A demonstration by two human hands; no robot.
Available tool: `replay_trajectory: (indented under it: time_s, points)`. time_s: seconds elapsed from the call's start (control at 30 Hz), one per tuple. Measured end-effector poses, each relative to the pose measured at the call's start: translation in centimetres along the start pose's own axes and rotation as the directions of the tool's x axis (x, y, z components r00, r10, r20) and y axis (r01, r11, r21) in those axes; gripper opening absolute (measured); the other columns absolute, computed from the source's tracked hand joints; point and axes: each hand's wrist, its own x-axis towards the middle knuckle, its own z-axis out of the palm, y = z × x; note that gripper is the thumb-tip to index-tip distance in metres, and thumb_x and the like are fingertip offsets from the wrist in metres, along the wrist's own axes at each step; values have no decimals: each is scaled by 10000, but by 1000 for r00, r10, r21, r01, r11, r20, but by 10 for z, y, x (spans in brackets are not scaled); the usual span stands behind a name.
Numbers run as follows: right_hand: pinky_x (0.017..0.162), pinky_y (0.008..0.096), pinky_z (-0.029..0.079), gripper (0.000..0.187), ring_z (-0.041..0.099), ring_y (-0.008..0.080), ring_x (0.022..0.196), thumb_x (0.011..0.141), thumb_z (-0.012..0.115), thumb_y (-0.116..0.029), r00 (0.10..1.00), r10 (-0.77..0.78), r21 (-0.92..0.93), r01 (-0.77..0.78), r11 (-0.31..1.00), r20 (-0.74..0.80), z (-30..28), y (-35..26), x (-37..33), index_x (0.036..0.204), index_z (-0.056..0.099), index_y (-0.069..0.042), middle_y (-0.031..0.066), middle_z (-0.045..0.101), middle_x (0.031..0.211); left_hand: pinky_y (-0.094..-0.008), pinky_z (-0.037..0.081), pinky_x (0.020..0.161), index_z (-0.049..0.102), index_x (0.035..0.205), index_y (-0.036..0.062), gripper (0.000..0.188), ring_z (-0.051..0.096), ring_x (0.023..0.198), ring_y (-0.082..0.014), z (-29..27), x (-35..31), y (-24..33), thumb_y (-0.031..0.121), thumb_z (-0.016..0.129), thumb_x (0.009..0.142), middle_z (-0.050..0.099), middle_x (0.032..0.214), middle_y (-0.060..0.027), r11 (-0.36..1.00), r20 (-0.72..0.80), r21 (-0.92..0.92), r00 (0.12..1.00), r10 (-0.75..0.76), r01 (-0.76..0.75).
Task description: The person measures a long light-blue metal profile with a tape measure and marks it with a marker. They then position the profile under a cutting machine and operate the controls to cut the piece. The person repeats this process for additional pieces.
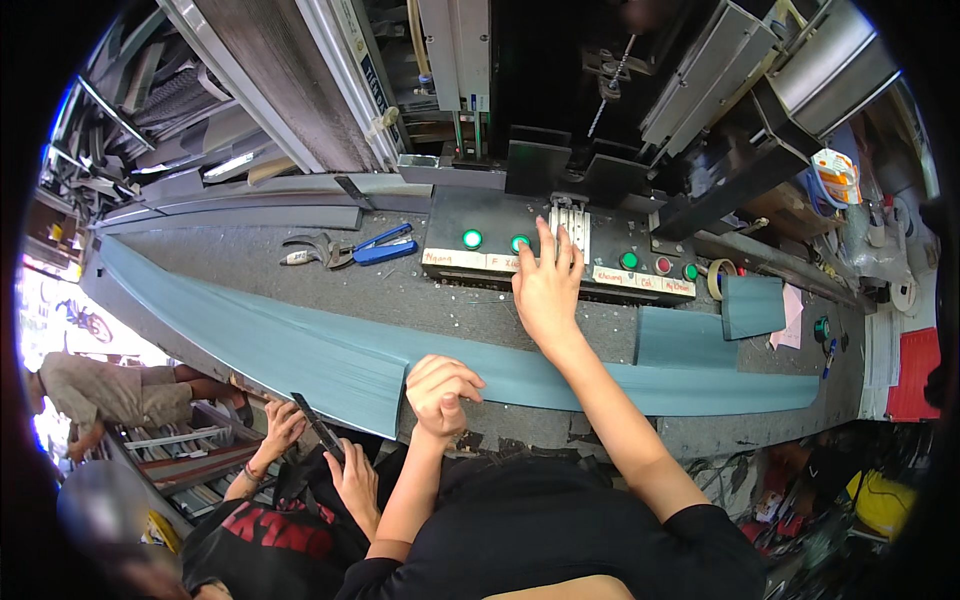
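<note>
Nearest, shows a left hand [440, 392] loosely curled, empty, by gray-blue panels [310, 345] along the table [475, 312]. Beyond, shows a right hand [548, 292] half open, gripping nothing, at a lit green button [519, 242] (contact unclear) on a black control box [500, 208].

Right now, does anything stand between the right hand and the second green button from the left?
Nothing visible: the right hand is over the black control box, a fingertip at that green button. Whether it presses is unclear.
</note>
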Motion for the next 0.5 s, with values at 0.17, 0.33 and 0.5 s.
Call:
replay_trajectory:
  time_s: [0.17, 0.33, 0.5]
  points:
    - [1119, 551, 257, 444, 316, 420, 1393, 788, 661, -117, 990, -77, 168, 96, 981, -119, 4, -19, 12, 1231, 663, -149, 199, 297, 1546, -327, 439, 595, 555, 533, 95, 682, 619, 585, -208, 0, 13, -18, 429, 287, 1064, 652, 625, -29, 999, -82, 43, 996, -21, 25]
    - [1108, 534, 293, 462, 374, 376, 1370, 774, 675, -123, 991, -122, -18, 123, 992, 47, 26, -37, 23, 1234, 646, -145, 176, 344, 1536, -361, 452, 681, 592, 588, 58, 653, 623, 658, -259, 3, 39, -41, 382, 284, 1063, 672, 683, -84, 988, -73, 125, 994, -78, 87]
    - [1089, 533, 324, 482, 404, 378, 1341, 760, 661, -75, 987, -54, 290, 98, 952, -154, -5, -1, 12, 1238, 627, -130, 197, 378, 1496, -388, 465, 761, 648, 801, 6, 384, 633, 825, -301, 17, 66, -71, 236, 437, 1025, 683, 839, -126, 933, -129, 270, 969, -210, 239]
